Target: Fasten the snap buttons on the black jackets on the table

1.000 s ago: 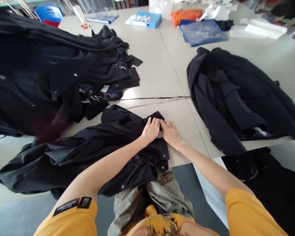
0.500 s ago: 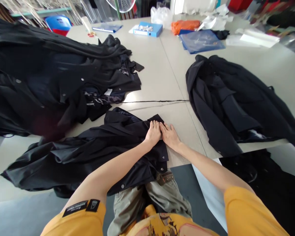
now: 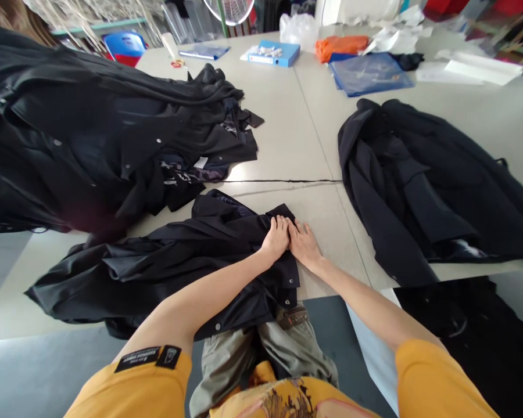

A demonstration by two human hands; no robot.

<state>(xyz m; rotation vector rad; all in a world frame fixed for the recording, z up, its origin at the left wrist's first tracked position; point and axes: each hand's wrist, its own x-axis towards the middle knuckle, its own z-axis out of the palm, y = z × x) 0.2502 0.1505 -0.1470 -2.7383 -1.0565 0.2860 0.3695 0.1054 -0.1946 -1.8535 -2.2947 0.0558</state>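
Both left hand (image 3: 276, 238) and right hand (image 3: 304, 244) meet at the right end of a black garment (image 3: 169, 261) stretching leftward along the table (image 3: 322, 206), the left nearer its bulk, fingers together, any grip impossible to tell. Farther right lies a dark jacket (image 3: 444, 174).

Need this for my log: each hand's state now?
Left hand: touching the black garment; grip cannot be told.
Right hand: at the black garment's edge, beside the left; grip cannot be told.
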